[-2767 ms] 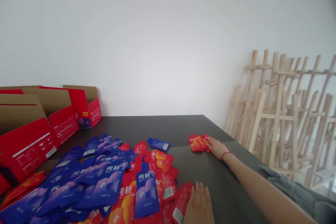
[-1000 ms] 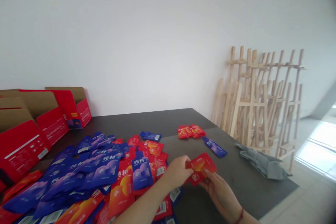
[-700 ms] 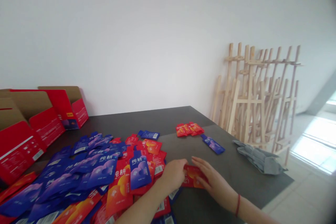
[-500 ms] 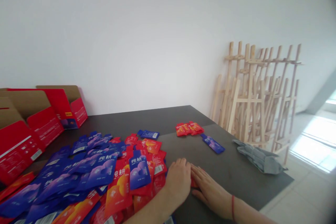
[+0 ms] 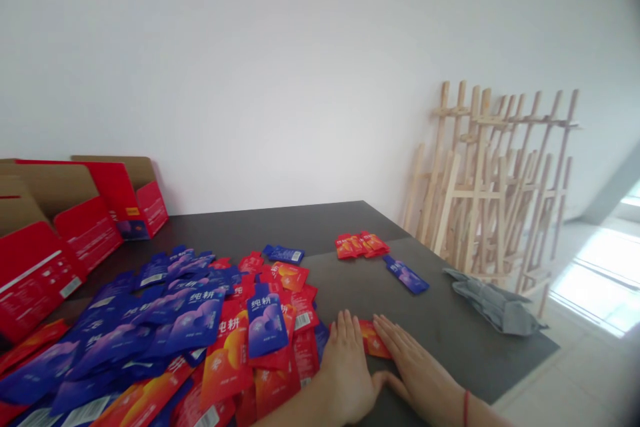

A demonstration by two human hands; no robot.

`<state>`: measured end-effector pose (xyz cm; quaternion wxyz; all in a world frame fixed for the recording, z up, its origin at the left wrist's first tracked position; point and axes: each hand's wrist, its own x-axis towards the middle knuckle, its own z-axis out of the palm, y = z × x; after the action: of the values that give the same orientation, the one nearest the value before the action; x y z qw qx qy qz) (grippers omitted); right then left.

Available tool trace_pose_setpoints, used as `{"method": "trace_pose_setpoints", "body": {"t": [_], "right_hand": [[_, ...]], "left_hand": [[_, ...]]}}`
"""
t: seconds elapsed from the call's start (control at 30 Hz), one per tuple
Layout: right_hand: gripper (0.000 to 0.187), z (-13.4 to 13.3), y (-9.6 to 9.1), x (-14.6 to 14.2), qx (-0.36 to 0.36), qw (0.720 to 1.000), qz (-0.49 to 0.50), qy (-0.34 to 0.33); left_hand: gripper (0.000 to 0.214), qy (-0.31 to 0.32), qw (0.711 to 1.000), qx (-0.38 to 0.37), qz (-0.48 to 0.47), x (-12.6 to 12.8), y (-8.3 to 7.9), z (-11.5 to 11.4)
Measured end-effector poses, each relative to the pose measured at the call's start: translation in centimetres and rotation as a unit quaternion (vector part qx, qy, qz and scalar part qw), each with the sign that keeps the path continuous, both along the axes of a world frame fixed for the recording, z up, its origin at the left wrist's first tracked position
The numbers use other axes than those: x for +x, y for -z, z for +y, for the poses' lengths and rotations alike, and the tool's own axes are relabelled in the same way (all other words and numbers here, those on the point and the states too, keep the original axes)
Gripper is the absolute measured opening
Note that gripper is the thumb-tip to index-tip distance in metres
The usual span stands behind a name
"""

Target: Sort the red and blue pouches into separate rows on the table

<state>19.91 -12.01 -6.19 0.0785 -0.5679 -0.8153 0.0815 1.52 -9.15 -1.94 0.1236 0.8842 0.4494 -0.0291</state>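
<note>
The left hand (image 5: 347, 373) and right hand (image 5: 417, 367), flat, unclenched, cover the red pouch (image 5: 375, 340) at nine and three o'clock (seemingly its long axis).

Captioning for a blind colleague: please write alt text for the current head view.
The left hand and right hand, palms down, partly cover a red pouch on a dark table. Blue and red pouches lie heaped left, near red boxes; wooden easels stand right.
</note>
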Motion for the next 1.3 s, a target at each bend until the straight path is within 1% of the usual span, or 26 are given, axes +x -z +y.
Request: {"method": "trace_pose_setpoints", "body": {"t": [0.07,0.13,0.23,0.3,0.4,0.47,0.63,0.7,0.77,0.83,0.87,0.9,0.97,1.0,1.07,1.13,1.2,1.23,1.3], "right_hand": [[0.063,0.2,-0.1,0.3,0.009,1.000,-0.006,-0.004],[0.059,0.5,-0.6,0.5,0.020,0.999,-0.012,-0.023],[0.060,1.1,-1.8,0.1,0.036,0.997,-0.011,-0.061],[0.060,1.6,-2.4,-0.5,0.039,0.996,0.001,-0.079],[0.055,2.1,-2.9,-1.0,0.040,0.994,0.033,-0.093],[0.052,2.3,-2.8,-0.8,0.040,0.993,0.064,-0.094],[0.040,2.2,-2.2,0.9,0.027,0.986,0.152,-0.063],[0.038,2.5,-2.3,2.0,0.017,0.986,0.160,-0.050],[0.037,3.5,-2.8,3.7,0.024,0.989,0.144,-0.038],[0.038,5.4,-3.8,5.8,0.062,0.992,0.109,-0.010],[0.040,6.7,-4.5,6.8,0.093,0.992,0.082,0.013],[0.041,8.2,-5.1,7.6,0.129,0.990,0.049,0.040],[0.043,11.6,-6.3,8.6,0.183,0.978,-0.043,0.093],[0.044,13.5,-6.7,8.6,0.194,0.973,-0.062,0.108],[0.045,17.0,-7.0,8.1,0.201,0.969,-0.082,0.115],[0.043,20.1,-6.7,7.1,0.194,0.971,-0.097,0.104],[0.036,22.4,-5.7,6.1,0.183,0.973,-0.108,0.090],[0.033,23.1,-5.1,5.7,0.178,0.974,-0.112,0.084],[0.033,24.0,-3.8,5.1,0.168,0.976,-0.119,0.074]], "left_hand": [[0.089,0.003,1.000,-0.009,-0.004,-0.2,-0.4,-0.1],[0.093,0.003,1.000,-0.019,-0.010,-0.4,-0.4,-0.2],[0.093,0.008,0.999,-0.018,-0.028,-0.4,0.2,-0.1],[0.084,0.018,0.999,0.009,-0.042,-0.1,1.0,0.2],[0.057,0.035,0.996,0.069,-0.048,0.6,1.8,1.2],[0.046,0.035,0.994,0.097,-0.038,0.9,1.8,2.0],[0.037,0.043,0.991,0.125,-0.015,1.2,0.9,3.2],[0.037,0.032,0.988,0.150,-0.005,1.2,1.1,3.3],[0.045,-0.003,0.981,0.196,0.003,1.3,1.8,3.4],[0.054,-0.049,0.967,0.249,-0.001,1.5,2.9,3.6],[0.057,-0.061,0.961,0.269,-0.007,1.6,3.4,3.6],[0.058,-0.063,0.958,0.280,-0.014,1.7,4.0,3.7],[0.056,-0.045,0.959,0.279,-0.021,1.9,4.9,3.7],[0.054,-0.034,0.961,0.275,-0.021,2.0,5.3,3.7],[0.052,-0.025,0.962,0.271,-0.015,2.0,5.8,3.7],[0.051,-0.024,0.962,0.270,-0.011,2.0,6.0,3.8],[0.051,-0.019,0.966,0.258,-0.008,1.9,6.0,3.9],[0.051,-0.018,0.968,0.249,-0.007,2.0,6.0,3.9],[0.050,-0.019,0.972,0.236,-0.006,2.1,5.9,4.1]]}}
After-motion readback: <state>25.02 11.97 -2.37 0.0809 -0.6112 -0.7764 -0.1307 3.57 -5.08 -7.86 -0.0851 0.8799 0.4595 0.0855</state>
